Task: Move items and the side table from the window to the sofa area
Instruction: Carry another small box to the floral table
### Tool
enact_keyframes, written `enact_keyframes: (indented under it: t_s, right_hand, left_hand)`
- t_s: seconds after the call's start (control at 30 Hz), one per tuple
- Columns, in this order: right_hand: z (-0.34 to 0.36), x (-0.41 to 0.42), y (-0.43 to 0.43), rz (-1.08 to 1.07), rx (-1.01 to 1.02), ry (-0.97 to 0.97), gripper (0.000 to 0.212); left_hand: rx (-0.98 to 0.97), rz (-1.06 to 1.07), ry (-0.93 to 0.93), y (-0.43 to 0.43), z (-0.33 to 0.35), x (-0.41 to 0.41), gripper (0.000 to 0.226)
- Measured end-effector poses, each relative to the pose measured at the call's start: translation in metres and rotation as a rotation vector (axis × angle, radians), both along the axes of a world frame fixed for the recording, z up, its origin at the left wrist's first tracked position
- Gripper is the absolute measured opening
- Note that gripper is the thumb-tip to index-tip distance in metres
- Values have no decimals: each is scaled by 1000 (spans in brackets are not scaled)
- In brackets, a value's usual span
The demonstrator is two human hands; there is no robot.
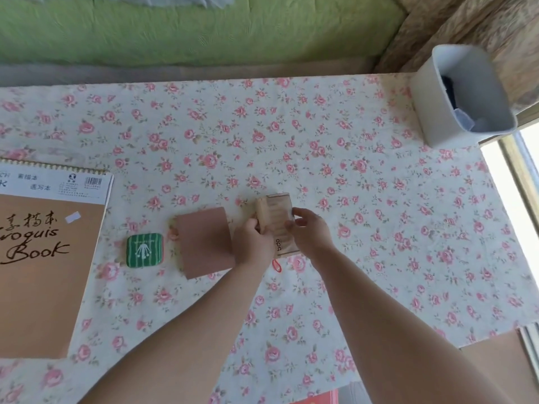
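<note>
A small light wooden box (276, 217) with black lettering is at the middle of the table covered by a floral cloth (320, 135). My left hand (253, 243) grips its left side and my right hand (309, 232) pinches its right side. A red loop (277, 265) hangs below the box. Just left of my left hand lies a pink notebook (204, 242), partly under that hand. Further left sits a small green square case (144, 249). A large brown spiral sketch book (43, 258) lies at the table's left edge.
A white bin (455, 91) with dark items inside stands at the table's far right corner. Beyond the table is a green quilted sofa cover (189, 27). A bright window frame (522, 170) runs along the right.
</note>
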State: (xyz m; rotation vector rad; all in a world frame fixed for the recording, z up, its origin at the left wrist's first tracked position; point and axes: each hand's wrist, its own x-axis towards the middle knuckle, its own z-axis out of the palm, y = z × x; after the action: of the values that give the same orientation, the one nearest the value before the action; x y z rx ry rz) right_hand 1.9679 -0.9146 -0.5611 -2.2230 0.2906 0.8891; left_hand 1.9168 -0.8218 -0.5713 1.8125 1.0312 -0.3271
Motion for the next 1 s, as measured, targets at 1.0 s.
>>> enact_keyframes:
  t_s: [1.0]
  right_hand:
    - [265, -133, -62, -129, 193, -237, 37]
  left_hand:
    - [-27, 117, -274, -41, 258, -134, 35]
